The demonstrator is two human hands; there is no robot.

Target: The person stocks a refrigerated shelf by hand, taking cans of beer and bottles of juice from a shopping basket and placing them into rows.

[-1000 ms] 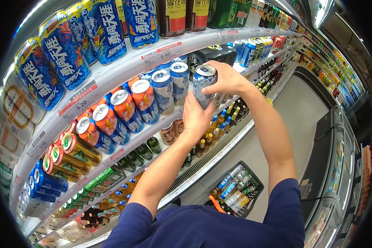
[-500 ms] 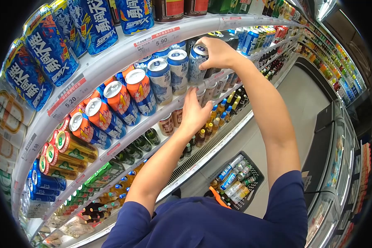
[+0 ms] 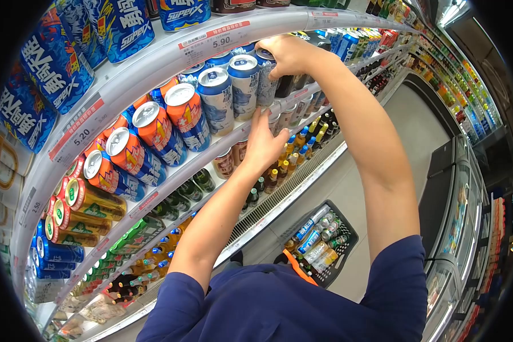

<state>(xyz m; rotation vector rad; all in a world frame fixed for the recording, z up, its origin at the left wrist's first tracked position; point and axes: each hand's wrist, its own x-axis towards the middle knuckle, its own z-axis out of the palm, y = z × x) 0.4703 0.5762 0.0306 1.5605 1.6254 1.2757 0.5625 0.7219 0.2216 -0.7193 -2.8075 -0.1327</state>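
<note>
While the right hand [image 3: 290, 55] pinches a blue-and-silver drinks can [image 3: 266, 81], left hand [image 3: 263, 143] spread by the shelf edge [image 3: 225, 141]; blue-topped cans [image 3: 243, 88] crowd alongside, price rail [image 3: 262, 29] above.

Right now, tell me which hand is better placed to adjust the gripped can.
Likely the right hand: it grips the can near the top. The left hand sits lower, open near the shelf edge, gripping nothing.

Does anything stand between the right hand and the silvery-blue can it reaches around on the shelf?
Nothing visible: the right hand is curled around the upper part of the can. The left hand is just below, fingertips near the shelf's front edge; whether they touch the can is unclear.
</note>
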